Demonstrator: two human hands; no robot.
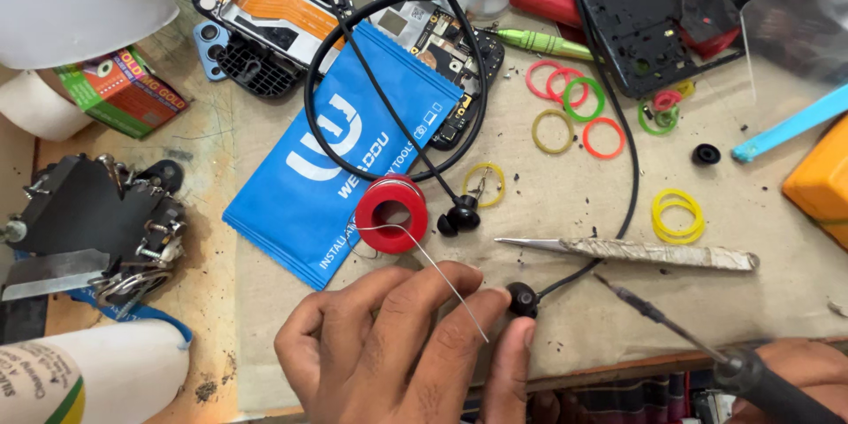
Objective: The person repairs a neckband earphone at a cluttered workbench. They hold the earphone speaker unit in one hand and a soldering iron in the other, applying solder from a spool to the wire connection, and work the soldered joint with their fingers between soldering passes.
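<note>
1. Black earbud (522, 299) sits on the worn bench (574, 336) at bottom centre, on the end of a black neckband cable (631, 185).
2. Left hand (397, 353) pinches the earbud between fingertips (517, 336); a thin solder wire (450, 287) runs across the fingers, so the hand is grasping both bud and wire.
3. Solder wire leads back to a red solder spool (390, 214), lying flat just above the hand.
4. Right hand (808, 367) is at the bottom right corner, mostly cut off; it grips the handle of a soldering iron (671, 322).
5. Iron tip points toward the earbud, near it but not touching.
6. Tweezers with taped handle (636, 253) lie flat between the iron tip and the cable, just above the earbud.
7. Second earbud (459, 215) rests beside the spool, touching a yellow rubber band (484, 184).
8. Blue foil pouch (344, 155) lies under the spool and the neckband loop.
9. Opened phone body (291, 0) at top, black phone frame (640, 22) at top right.
10. Coloured rubber bands (574, 110) scattered upper right; green screwdriver (539, 41) near them.
11. Black metal vise (97, 221) at left edge.
</note>
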